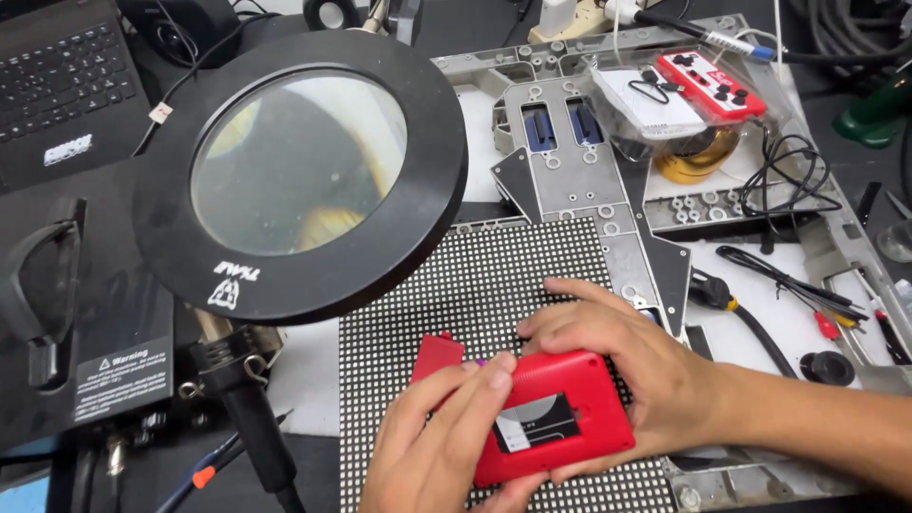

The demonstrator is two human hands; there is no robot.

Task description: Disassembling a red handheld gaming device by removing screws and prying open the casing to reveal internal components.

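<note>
Left hand sits closest, fingers pinched on the near-left edge of the red case, right hand clamps its far side, long axis running left-right over the LED panel.

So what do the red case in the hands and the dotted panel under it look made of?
Red case: likely moulded plastic, with a smooth, slightly glossy surface and rounded corners. Dotted panel: looks like a rigid black board, matte, with a regular grid of small pale dots; exact material unclear.
</note>
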